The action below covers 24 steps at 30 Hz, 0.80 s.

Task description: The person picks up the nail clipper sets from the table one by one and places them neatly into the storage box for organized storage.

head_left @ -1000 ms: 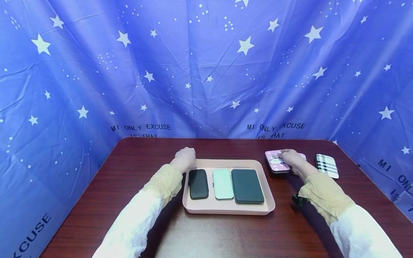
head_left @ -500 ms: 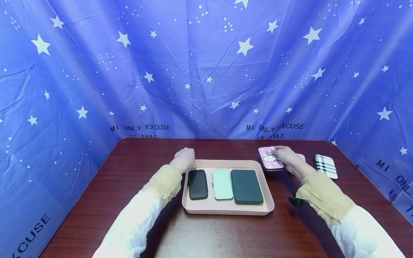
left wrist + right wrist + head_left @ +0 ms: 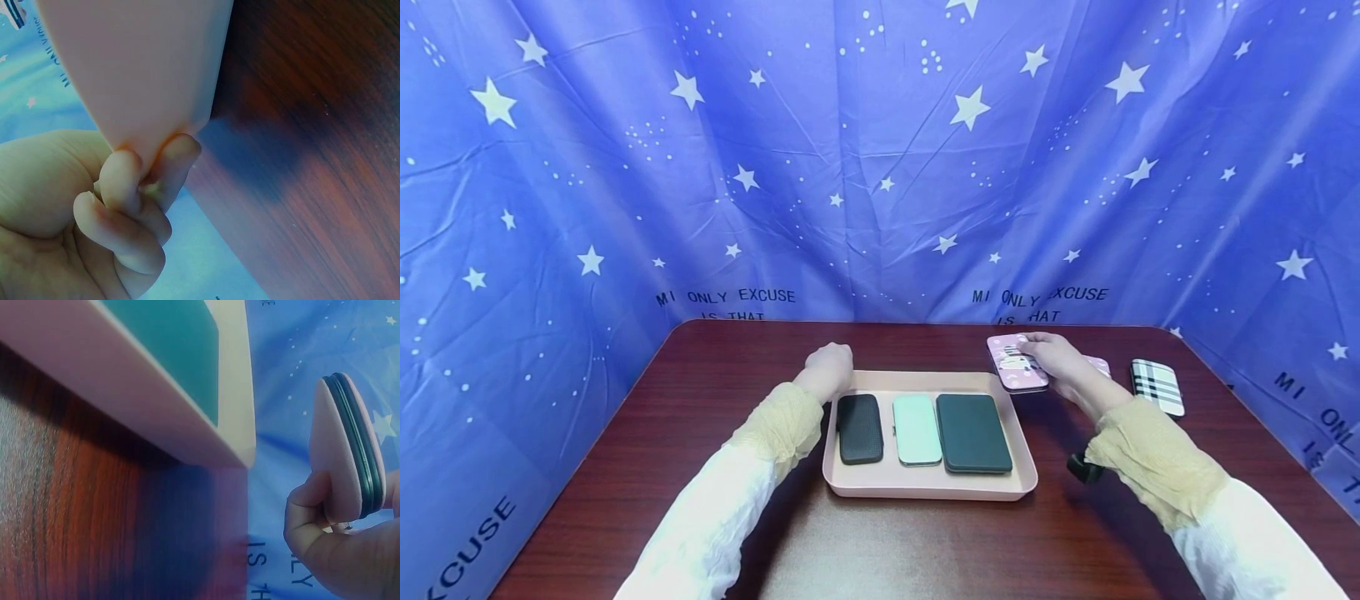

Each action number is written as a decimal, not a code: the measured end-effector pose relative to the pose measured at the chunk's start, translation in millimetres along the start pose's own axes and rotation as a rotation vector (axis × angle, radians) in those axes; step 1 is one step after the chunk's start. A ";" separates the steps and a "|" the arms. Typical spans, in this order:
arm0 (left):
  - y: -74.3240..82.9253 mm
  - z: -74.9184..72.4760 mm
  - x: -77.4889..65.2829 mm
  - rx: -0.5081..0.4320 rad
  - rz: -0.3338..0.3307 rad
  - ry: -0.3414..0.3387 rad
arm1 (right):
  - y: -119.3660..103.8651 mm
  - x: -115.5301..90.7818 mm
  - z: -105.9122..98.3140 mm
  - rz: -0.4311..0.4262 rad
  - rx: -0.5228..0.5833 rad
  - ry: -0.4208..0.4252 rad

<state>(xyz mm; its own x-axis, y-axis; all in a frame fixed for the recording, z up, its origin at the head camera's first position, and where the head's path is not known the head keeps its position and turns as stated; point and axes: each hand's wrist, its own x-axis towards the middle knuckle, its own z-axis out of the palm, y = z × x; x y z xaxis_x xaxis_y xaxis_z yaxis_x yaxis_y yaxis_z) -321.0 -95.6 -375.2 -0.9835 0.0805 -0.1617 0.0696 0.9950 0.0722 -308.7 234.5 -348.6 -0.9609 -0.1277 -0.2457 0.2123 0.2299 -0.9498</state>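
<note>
My left hand pinches the far-left corner of a pale pink tray; the left wrist view shows curled fingers at that corner. Inside the tray lie a black ribbed case, a mint-green case and a larger dark green case, side by side. Off the table by the tray's far-right corner, my right hand grips a small pink patterned case. Its dark zip-like edge and plain pink side show in the right wrist view.
Behind the right hand, another pink item lies partly hidden. To its right is a black-and-white plaid case. A dark object hangs under the right wrist. A blue starry curtain borders the brown table.
My right hand has lifted the pink case and carried it left towards the tray, uncovering more of the other pink item. The left hand has stayed at the tray's corner.
</note>
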 end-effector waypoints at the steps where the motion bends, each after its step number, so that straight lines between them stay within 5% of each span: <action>1: 0.0 -0.2 -0.1 0.000 0.000 0.002 | -1.0 -0.2 0.9 -0.002 0.003 -0.001; 24: 0.6 -0.1 0.8 0.005 -0.007 -0.009 | -18.8 -8.4 28.1 -0.073 0.105 -0.056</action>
<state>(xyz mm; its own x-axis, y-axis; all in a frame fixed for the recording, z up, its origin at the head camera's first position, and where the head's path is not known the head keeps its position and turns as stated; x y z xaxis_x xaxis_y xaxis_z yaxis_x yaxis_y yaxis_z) -321.7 -94.9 -375.1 -0.9825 0.0740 -0.1707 0.0636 0.9958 0.0659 -299.6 204.2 -334.1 -0.9635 -0.1950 -0.1833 0.1628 0.1167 -0.9797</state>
